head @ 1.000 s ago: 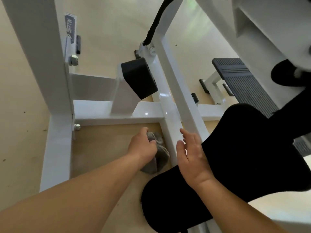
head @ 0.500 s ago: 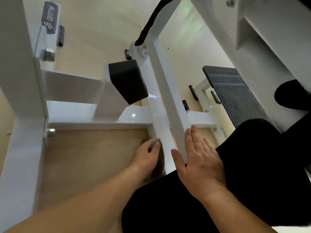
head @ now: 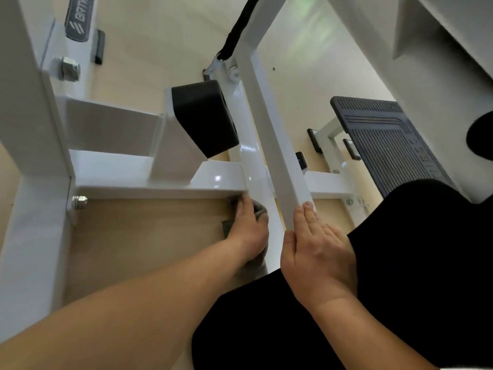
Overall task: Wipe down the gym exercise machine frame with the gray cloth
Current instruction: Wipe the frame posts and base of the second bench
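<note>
My left hand (head: 248, 231) is gripping the one gray cloth (head: 260, 210) and pressing it into the corner where the white crossbeam (head: 160, 189) meets the centre rail (head: 250, 161). My right hand (head: 317, 252) is bracing open, fingers straight, on the diagonal bar (head: 282, 156). I'm judging this mid-wipe: next I'm needing a firm sweep along the crossbeam, toward the hex bolts (head: 80, 201), two in view.

"BRTW" on gray label (head: 78, 18) of frame (head: 26, 108)

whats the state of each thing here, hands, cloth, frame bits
left hand, holding the gray cloth against the white frame at its corner joint
gray cloth, bunched, mostly hidden under the left hand
right hand, fingers straight, resting on the slanted bar
bolt, seated in the frame plate
</note>
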Demonstrator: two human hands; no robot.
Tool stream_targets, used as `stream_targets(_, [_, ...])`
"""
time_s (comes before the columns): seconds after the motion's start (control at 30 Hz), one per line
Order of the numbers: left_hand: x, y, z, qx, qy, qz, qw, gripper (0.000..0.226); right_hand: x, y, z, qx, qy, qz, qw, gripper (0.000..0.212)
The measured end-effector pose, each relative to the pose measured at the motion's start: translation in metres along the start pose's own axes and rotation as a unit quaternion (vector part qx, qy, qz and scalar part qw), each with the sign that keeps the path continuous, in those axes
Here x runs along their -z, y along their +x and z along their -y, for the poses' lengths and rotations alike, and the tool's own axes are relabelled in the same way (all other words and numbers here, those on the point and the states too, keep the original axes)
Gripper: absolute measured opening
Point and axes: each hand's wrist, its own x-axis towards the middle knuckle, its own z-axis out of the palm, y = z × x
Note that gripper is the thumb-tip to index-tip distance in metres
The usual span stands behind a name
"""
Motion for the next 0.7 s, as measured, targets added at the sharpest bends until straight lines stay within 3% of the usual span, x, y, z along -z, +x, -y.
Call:
stream_targets(0.07, [-0.013, -0.025, 0.019, 0.029, -0.033, 0.010, 0.999, 0.063, -0.001, 0.000, -0.001, 0.003, -0.008, -0.002, 1.000, 0.067])
stream_targets(0.23, [-0.027, -0.081, 0.061, 0.004, -0.078, 0.088, 0.993, 0.067, -0.009, -0.020, 0.000, 0.014, -0.058, 0.026, 0.998, 0.067])
stream_targets(0.5, [0.007, 0.007, -0.003, -0.022, -0.008, 0.007, 1.000, 0.066, -0.002, -0.039, -0.002, -0.044, 0.003, 0.022, 0.999, 0.067])
stream_targets(0.7, [-0.039, -0.072, 0.055, -0.020, -0.011, 0.037, 0.999, 0.064, 0.002, -0.035, -0.003, -0.064, 0.069, -0.035, 0.995, 0.050])
